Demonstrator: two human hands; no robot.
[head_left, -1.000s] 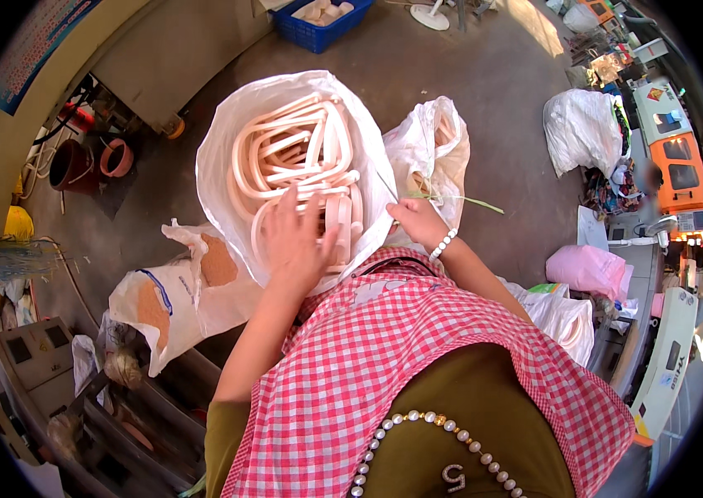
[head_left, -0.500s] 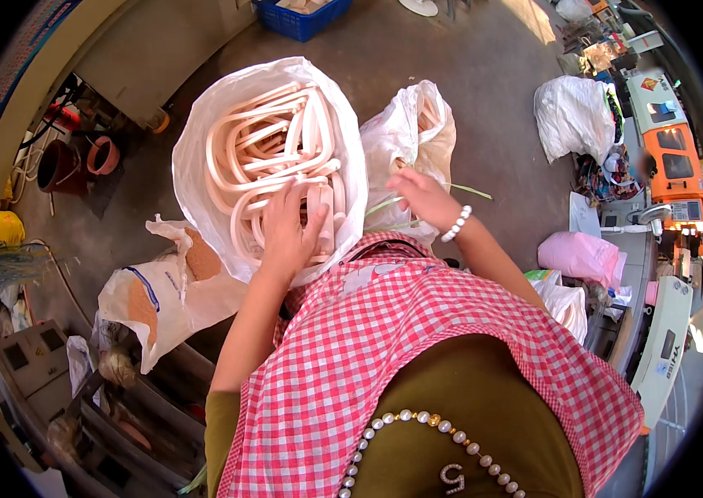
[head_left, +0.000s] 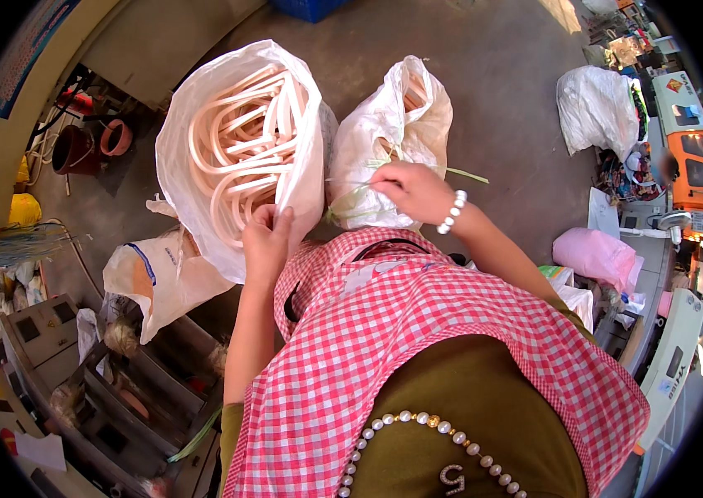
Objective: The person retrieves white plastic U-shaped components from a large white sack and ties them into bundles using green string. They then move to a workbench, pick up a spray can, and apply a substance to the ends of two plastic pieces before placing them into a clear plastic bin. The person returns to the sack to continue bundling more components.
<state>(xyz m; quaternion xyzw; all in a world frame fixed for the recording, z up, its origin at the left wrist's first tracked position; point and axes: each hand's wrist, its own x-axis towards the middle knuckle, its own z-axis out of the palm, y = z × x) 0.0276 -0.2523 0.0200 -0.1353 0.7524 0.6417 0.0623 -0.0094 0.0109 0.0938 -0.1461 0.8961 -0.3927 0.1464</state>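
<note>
A large white woven bag (head_left: 170, 162) stands open at left centre, packed with pale pink, bent plastic-looking tubes (head_left: 243, 133). My left hand (head_left: 266, 245) pinches its near right rim between thumb and fingers. Beside it on the right is a smaller white bag (head_left: 364, 137), gathered near its middle, with more pale pieces showing in its mouth. My right hand (head_left: 408, 191), wearing a white bead bracelet, is closed in front of this bag. A thin strip (head_left: 350, 181) runs left from its fingertips. A green strip (head_left: 469, 175) sticks out past the hand on the right.
An opened paper sack (head_left: 173, 286) lies at left, next to dark metal frames (head_left: 169, 365). Buckets (head_left: 77, 151) stand farther left, and a blue crate (head_left: 308, 7) at the back. Right: a white sack (head_left: 596, 108), a pink bag (head_left: 596, 257) and orange machinery (head_left: 690, 162).
My left hand has moved from on top of the tubes to the bag's near rim. My right hand has drawn in and closed. The view has shifted, and the large bag's mouth looks narrower.
</note>
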